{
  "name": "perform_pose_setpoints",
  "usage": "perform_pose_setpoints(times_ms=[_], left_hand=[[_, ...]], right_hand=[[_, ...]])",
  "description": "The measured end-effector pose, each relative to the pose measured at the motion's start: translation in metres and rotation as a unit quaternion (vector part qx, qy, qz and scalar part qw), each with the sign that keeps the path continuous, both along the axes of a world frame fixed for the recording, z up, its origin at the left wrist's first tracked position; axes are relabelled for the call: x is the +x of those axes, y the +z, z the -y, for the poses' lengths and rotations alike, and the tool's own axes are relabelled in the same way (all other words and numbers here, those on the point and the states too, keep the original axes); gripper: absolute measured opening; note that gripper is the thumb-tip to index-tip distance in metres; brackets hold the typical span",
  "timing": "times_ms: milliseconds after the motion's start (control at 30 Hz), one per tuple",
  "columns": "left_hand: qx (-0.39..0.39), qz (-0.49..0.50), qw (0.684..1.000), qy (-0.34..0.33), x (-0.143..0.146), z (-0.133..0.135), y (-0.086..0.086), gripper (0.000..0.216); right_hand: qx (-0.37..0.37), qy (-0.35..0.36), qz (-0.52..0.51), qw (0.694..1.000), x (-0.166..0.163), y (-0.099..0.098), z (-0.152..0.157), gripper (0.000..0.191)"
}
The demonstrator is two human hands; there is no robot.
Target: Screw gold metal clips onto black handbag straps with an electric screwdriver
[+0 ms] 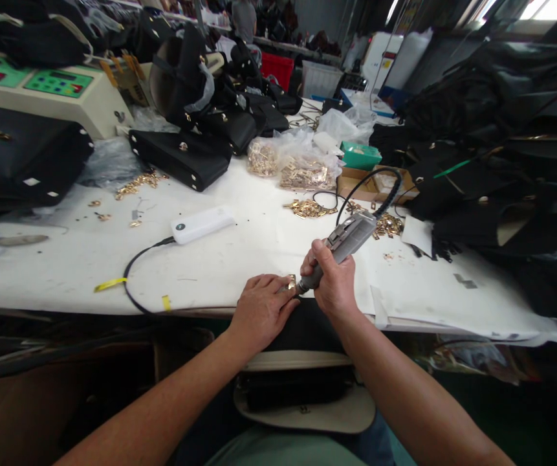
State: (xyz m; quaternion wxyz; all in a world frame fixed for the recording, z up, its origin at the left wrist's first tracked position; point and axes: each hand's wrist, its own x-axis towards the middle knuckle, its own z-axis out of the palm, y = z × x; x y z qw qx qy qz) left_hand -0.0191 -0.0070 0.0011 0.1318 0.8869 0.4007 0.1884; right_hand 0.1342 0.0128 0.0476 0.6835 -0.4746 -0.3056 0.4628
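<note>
while tight on grey tool (343, 244), right hand (332, 285); left hand (261, 312) likewise on clasp (291, 282); fittings (306, 177) in bags (300, 144)

Grey corded tool (343, 246) tilted – tip on small gold fitting (291, 282) at table edge.

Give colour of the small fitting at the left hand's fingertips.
The fitting is gold; head view.

Daylight from windows (545, 10) top right, blown out; white table (239, 252) bright, soft shadows; edges bowed, corners dim, background soft
</note>
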Motion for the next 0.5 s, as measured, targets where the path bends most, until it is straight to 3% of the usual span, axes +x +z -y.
perform_pose_setpoints(times_ms=[500], left_hand=[[-0.004,-0.001,1.0,-0.001,-0.0001,-0.0016,-0.0013,0.027]], right_hand=[[-0.011,0.003,0.025,1.0,0.0021,-0.0035,0.0002,0.039]])
